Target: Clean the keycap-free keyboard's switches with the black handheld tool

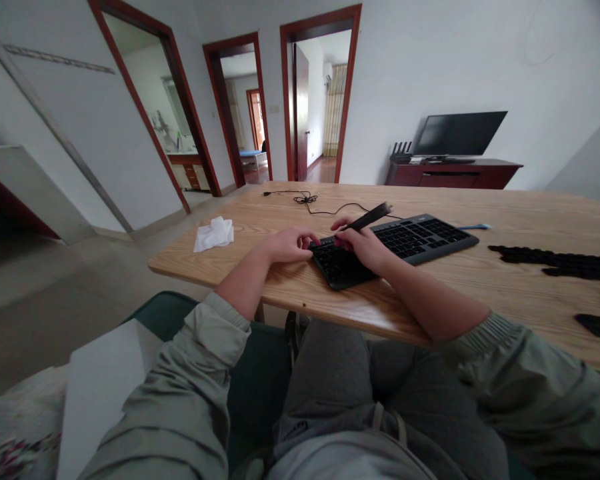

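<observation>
"what's the right hand (361, 248) doing?"
"it's pinching a slim black tool (369, 217) between thumb and fingers, above the black keyboard (405, 240) on the wooden table (260, 263)."
"and the left hand (286, 245)?"
"its curled fingers (311, 237) are resting on the keyboard's end; hard pressing is risking a slip of the tool, or the keyboard shifting."

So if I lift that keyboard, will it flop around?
The keyboard looks stiff, since it lies straight and flat. Being thin, it's probably fairly light for its size. Its flat shape means it probably won't roll.
</observation>
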Motion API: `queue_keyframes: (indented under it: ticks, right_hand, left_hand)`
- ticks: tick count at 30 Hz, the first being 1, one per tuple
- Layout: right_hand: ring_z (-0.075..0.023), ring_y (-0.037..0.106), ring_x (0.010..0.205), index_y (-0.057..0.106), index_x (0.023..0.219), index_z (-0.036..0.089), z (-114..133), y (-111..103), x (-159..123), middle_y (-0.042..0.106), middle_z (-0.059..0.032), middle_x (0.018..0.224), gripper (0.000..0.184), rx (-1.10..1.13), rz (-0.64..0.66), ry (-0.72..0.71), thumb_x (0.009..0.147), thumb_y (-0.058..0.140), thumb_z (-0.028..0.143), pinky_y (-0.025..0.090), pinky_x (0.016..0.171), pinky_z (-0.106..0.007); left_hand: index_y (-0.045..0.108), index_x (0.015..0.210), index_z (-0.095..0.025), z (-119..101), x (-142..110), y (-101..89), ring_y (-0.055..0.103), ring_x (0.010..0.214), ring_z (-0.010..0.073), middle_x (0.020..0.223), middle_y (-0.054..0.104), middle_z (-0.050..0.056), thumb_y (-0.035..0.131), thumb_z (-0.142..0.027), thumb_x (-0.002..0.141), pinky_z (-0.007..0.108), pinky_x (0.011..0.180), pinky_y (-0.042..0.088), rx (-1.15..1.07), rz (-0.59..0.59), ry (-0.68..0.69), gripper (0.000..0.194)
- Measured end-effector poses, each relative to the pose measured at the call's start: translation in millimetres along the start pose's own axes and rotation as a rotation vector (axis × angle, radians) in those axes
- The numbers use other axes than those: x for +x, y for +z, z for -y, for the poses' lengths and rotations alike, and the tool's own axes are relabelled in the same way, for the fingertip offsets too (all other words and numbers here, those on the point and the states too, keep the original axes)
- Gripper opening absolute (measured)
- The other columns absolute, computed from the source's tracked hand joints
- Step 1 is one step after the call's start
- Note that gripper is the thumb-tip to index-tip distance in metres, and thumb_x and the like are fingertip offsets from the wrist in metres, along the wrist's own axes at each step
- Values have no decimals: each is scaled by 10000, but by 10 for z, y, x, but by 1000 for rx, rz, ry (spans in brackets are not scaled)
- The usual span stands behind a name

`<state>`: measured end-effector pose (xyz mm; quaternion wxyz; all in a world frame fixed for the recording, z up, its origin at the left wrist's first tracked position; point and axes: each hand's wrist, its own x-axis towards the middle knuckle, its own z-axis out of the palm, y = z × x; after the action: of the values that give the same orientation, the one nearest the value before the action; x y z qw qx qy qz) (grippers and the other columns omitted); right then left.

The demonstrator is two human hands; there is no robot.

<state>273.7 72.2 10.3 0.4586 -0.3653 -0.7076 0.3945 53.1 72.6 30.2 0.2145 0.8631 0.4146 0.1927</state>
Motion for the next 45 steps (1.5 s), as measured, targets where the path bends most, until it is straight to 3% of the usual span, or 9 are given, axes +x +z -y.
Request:
queue_keyframes:
  ticks: [5, 11, 23, 28, 32, 37, 41, 43, 45]
  right_hand:
    - [-129, 445, 558, 580, 828, 197, -20, -93, 38, 536, 15, 628, 187, 174, -151, 129, 713, 522, 332, 312, 510, -262]
    - [-125, 431, 531, 572, 800, 205, -74, -102, 31, 512, 25, 598, 170, 255, -238, 93, 719, 535, 350, 286, 485, -259]
    - [-126, 456, 541, 549, 799, 210, -67, -88, 20, 512, 27, 603, 143, 196, -194, 75, 716, 550, 327, 295, 477, -252]
    - [-119, 419, 491, 566, 807, 202, -116, -152, 88, 511, 24, 576, 169, 287, -172, 125, 712, 545, 341, 273, 442, -247]
    - [-123, 417, 491, 562, 789, 204, -113, -161, 94, 488, 26, 568, 159, 249, -201, 75, 720, 519, 341, 292, 452, -255]
    - [-165, 492, 623, 544, 779, 212, 81, -248, -98, 506, 6, 632, 126, -54, -217, -137, 782, 497, 329, 407, 608, -307]
    - [-227, 543, 826, 583, 821, 195, 211, -594, -458, 594, -80, 879, 94, -643, -106, -414, 760, 552, 260, 425, 776, -366]
    - [-260, 543, 894, 609, 836, 184, 213, -792, -647, 608, -115, 939, 117, -971, -57, -442, 735, 576, 232, 404, 839, -392]
    - [-282, 550, 920, 618, 806, 179, 188, -937, -792, 630, -122, 894, 88, -1250, -20, -353, 752, 557, 211, 368, 894, -422]
  left_hand:
    - [669, 860, -174, -40, 95, 70, 534, 837, 199, 862, 585, 49, 496, -229, 736, 346, 770, 424, 278, -70, 211, 220]
    - [613, 799, -172, -9, 248, 205, 501, 938, 267, 950, 591, 105, 495, -309, 772, 420, 849, 386, 505, -69, 430, 183]
    - [574, 728, -170, 34, 274, 213, 504, 910, 243, 910, 567, 97, 423, -316, 805, 389, 866, 408, 291, -74, 393, 224]
    - [602, 720, -158, 18, 332, 277, 506, 941, 243, 962, 587, 116, 418, -357, 871, 392, 900, 395, 396, -117, 453, 311]
    - [618, 690, -167, -9, 402, 310, 510, 910, 234, 924, 599, 113, 395, -414, 913, 389, 903, 386, 495, -75, 506, 401]
    - [623, 698, -167, -37, 396, 301, 515, 856, 212, 870, 601, 104, 343, -437, 955, 359, 853, 394, 547, -71, 517, 465]
    - [642, 717, -163, -93, 342, 316, 510, 837, 205, 879, 610, 102, 336, -449, 966, 357, 813, 392, 600, -113, 471, 487]
    - [655, 712, -161, -130, 315, 334, 509, 835, 207, 876, 610, 101, 338, -461, 966, 366, 806, 395, 619, -121, 432, 505]
    - [663, 701, -158, -164, 288, 356, 509, 835, 209, 872, 606, 101, 331, -466, 967, 375, 803, 403, 626, -127, 383, 525]
